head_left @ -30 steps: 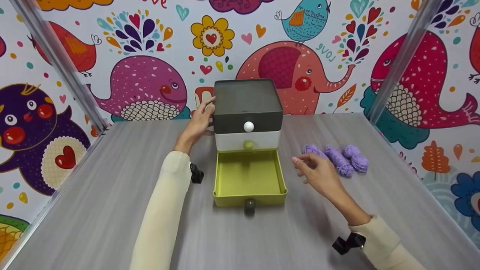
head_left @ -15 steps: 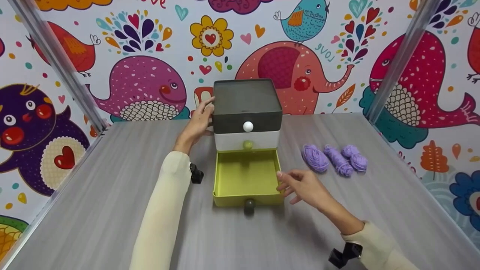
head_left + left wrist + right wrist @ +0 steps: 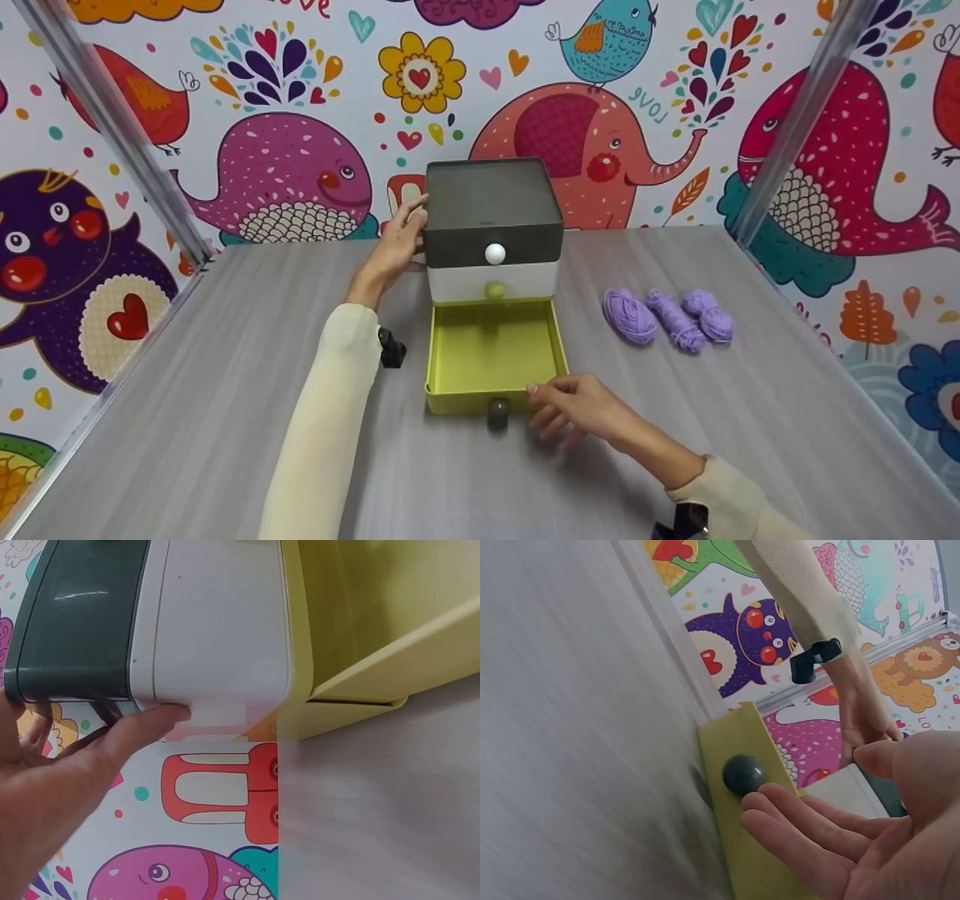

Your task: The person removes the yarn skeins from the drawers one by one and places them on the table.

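A small stacked drawer unit has a dark grey top section [image 3: 495,193], a white middle drawer [image 3: 457,285] and a yellow-green bottom drawer [image 3: 487,352] pulled far out, with nothing inside. My left hand [image 3: 397,244] rests against the unit's left side, its fingers laid along the dark and white sections in the left wrist view. At the bottom drawer's front right corner is my right hand [image 3: 589,411], palm facing the front panel. Its loosely extended fingertips come right beside the dark round knob [image 3: 744,775] in the right wrist view.
Purple yarn skeins lie on the grey table [image 3: 225,390] right of the unit: a rounded one [image 3: 630,316], a longer one [image 3: 676,321] and a bunched one [image 3: 709,316]. A cartoon-printed wall [image 3: 300,180] stands close behind the unit.
My right hand has moved from beside the yarn, leftward and toward me, to the bottom drawer's front corner. The left hand stays against the unit, and the drawer has not moved.
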The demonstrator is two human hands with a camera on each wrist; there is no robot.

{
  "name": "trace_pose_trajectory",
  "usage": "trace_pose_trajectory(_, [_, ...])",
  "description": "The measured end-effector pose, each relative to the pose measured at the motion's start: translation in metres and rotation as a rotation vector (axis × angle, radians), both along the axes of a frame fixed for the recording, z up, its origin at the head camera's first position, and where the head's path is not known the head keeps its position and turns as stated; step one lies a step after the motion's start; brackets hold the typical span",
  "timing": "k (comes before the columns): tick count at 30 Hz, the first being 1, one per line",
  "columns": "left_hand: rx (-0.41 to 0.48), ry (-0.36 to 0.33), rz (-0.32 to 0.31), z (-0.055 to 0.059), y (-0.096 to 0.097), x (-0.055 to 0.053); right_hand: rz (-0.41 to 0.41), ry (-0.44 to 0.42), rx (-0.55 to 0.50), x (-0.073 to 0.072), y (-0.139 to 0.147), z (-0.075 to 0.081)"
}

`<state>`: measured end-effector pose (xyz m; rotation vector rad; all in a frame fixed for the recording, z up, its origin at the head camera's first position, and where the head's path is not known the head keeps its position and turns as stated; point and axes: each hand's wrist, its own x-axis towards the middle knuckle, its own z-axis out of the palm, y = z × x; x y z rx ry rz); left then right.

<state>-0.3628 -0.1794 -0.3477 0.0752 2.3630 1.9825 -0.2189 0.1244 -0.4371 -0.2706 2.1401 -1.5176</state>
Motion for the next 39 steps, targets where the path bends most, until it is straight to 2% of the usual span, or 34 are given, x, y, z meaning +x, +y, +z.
trace_pose_trajectory(9, [-0.004,0.007,-0.007,0.0,-0.001,0.001,0.044,-0.186,-0.112,0.007,-0.017,-0.021])
trace_pose_trajectory(17, [-0.01,-0.001,-0.006,0.0,-0.001,0.001,0.038,-0.271,-0.187,0.009,-0.029,-0.032])
trace_pose_trajectory(30, [-0.009,-0.006,-0.007,0.001,-0.001,0.0,0.02,-0.291,-0.209,0.004,-0.035,-0.04])
trace_pose_trajectory(39, [0.003,-0.001,-0.006,0.0,0.0,0.001,-0.055,-0.273,-0.199,0.005,-0.04,-0.043])
